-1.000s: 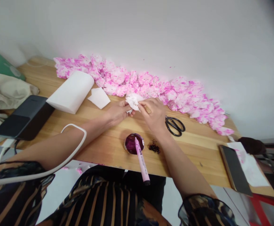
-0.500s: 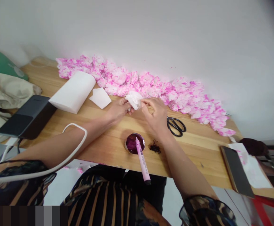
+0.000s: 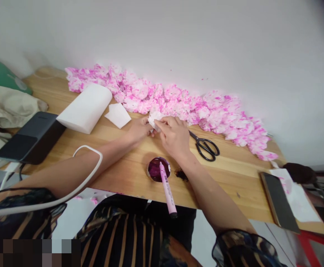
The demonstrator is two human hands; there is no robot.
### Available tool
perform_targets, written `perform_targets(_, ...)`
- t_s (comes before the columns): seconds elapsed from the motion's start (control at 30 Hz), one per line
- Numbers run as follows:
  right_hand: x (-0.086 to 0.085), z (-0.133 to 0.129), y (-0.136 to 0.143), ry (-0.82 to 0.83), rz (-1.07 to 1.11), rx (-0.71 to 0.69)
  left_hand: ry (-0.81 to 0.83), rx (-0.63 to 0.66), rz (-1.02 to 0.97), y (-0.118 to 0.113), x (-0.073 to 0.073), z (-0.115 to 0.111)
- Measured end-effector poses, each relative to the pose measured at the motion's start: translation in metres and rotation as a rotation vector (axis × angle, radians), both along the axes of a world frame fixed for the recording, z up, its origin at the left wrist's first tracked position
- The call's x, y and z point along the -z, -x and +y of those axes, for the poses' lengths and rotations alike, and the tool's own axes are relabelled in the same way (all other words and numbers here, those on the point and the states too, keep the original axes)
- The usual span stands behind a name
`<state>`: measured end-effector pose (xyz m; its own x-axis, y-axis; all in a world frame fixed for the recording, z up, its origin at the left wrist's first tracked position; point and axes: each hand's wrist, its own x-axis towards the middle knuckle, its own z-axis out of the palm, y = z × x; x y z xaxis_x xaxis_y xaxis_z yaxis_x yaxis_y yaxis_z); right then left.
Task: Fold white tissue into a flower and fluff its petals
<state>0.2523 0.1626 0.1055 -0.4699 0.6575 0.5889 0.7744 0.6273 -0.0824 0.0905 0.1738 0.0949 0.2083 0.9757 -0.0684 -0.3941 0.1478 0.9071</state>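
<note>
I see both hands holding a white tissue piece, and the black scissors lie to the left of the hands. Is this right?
Not quite. In the head view the scissors lie to the right of the hands, not the left. The left hand and right hand do hold the white tissue piece.

A home craft corner is showing here: a wooden bench (image 3: 234,163) is standing against a plain white wall (image 3: 178,37), with a long row of pink-stained paper flowers (image 3: 178,102) lying along its back edge. Black scissors (image 3: 206,146), a pink marker (image 3: 167,190) resting on a small dish of purple dye (image 3: 154,168) and a white tissue pack (image 3: 85,107) are sitting on it, while crumpled cloth (image 3: 6,107) is lying at the left.
</note>
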Motion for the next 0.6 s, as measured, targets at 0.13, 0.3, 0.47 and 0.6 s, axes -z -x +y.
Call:
perform_targets(0.13,-0.009,0.006,-0.013,-0.001,0.274,-0.065,0.088,0.001,-0.101,0.001,-0.002,0.003)
perform_targets(0.3,-0.018,0.015,-0.029,0.066,0.580,-0.069,0.133,0.011,-0.126,0.002,-0.001,0.006)
perform_targets(0.47,-0.016,0.013,-0.024,0.083,0.480,-0.106,0.112,0.037,-0.105,0.001,-0.003,0.005)
perform_targets(0.6,-0.015,0.011,-0.021,0.040,0.320,-0.035,0.091,0.052,-0.100,0.000,-0.004,0.005)
